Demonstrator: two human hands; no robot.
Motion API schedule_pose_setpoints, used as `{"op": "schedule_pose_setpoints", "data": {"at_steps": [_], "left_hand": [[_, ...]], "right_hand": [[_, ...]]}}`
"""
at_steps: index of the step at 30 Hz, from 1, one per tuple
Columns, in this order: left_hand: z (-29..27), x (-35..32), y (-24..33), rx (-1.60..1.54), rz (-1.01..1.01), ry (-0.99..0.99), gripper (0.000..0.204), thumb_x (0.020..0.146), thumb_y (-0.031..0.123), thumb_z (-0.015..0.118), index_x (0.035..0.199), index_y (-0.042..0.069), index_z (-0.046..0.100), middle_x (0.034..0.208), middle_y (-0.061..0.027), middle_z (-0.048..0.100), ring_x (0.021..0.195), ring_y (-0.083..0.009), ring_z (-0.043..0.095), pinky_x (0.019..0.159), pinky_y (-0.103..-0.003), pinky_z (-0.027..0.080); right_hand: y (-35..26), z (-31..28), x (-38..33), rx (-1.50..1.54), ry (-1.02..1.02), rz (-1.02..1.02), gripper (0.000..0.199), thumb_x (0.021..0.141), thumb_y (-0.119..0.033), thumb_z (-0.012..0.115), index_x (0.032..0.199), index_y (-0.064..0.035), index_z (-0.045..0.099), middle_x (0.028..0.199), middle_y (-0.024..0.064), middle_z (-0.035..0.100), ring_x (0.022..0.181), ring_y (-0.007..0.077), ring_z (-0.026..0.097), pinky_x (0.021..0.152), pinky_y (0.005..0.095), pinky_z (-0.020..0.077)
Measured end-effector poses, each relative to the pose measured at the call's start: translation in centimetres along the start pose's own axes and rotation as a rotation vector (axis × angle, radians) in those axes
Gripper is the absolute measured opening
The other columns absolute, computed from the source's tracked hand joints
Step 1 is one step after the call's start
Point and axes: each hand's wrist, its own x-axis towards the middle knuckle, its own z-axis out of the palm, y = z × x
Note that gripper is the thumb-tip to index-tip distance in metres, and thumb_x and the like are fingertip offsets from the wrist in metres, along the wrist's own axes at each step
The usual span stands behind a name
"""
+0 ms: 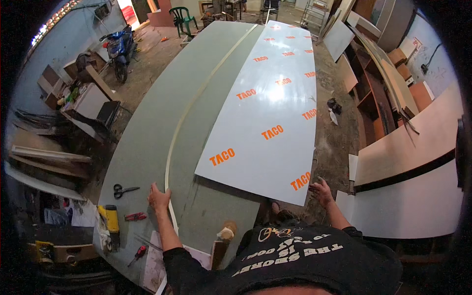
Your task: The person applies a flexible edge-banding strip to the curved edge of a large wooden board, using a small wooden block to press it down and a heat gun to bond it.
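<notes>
A long pale strip [191, 105] runs lengthwise over the grey-green worktable [157, 93]. My left hand [160, 198] rests on the table against the strip's near part, with thumb and fingers apart. To its right lies a large white glossy panel [246, 118] with orange printed lettering, its near edge reaching past the tabletop. Beside that panel's near right corner is my right hand [322, 191], fingers spread and fingertips close to the edge; whether they touch it I cannot tell. Black-handled scissors [125, 190] and red pliers [135, 216] lie left of my left hand.
A yellow-and-black tool [110, 220] and a red-handled tool [139, 253] sit at the table's near left. A pale roll [227, 231] stands near my body. Boards [408, 147] and a brown shelf unit [368, 93] line the right; a blue motorbike [119, 51] stands far left.
</notes>
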Motion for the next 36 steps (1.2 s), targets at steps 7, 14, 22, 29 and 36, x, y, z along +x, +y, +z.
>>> {"op": "schedule_pose_setpoints", "data": {"at_steps": [7,14,22,29,36], "left_hand": [[1.6,-1.4,3.0,0.047,0.053,0.002,0.08,0.074,0.032,0.073,0.141,0.005,0.039,0.131,-0.019,0.054,0.124,-0.0348,0.05,0.107,-0.045,0.034],[3.4,-0.9,6.9,0.149,0.284,0.044,0.077,0.073,0.027,0.071,0.139,0.004,0.039,0.131,-0.0198,0.053,0.123,-0.0335,0.05,0.105,-0.046,0.036],[3.8,1.8,7.3,0.184,0.296,0.031,0.07,0.076,0.022,0.069,0.138,0.005,0.041,0.13,-0.018,0.054,0.12,-0.0322,0.053,0.102,-0.047,0.038],[2.1,3.3,4.6,0.143,0.126,0.071,0.068,0.078,0.021,0.068,0.138,0.005,0.041,0.124,-0.0191,0.059,0.114,-0.0348,0.057,0.1,-0.047,0.038],[3.4,2.7,7.1,0.12,0.09,0.171,0.064,0.079,0.02,0.065,0.137,0.006,0.043,0.125,-0.0189,0.059,0.117,-0.0333,0.056,0.1,-0.048,0.039]], "right_hand": [[-0.1,0.8,0.0,0.005,0.008,-0.02,0.074,0.087,-0.027,0.065,0.149,-0.0151,0.026,0.11,0.0074,0.062,0.098,0.0221,0.06,0.079,0.0408,0.0477],[-0.7,2.5,1.0,-0.045,0.028,0.017,0.069,0.088,-0.026,0.065,0.146,-0.0082,0.032,0.105,0.0053,0.061,0.086,0.0155,0.06,0.072,0.0313,0.0499],[-0.7,3.7,1.6,-0.148,-0.013,-0.01,0.047,0.089,-0.028,0.067,0.129,-0.007,0.057,0.109,0.0022,0.065,0.09,0.0124,0.062,0.078,0.029,0.0501],[-2.0,4.2,0.9,-0.139,-0.019,0.075,0.049,0.084,-0.032,0.074,0.125,-0.0076,0.062,0.108,0.0041,0.065,0.089,0.017,0.064,0.075,0.0326,0.0533],[-1.6,4.7,3.5,-0.279,-0.15,0.063,0.055,0.086,-0.038,0.07,0.131,-0.0094,0.058,0.122,0.0063,0.06,0.112,0.0209,0.056,0.09,0.0422,0.045]]}}
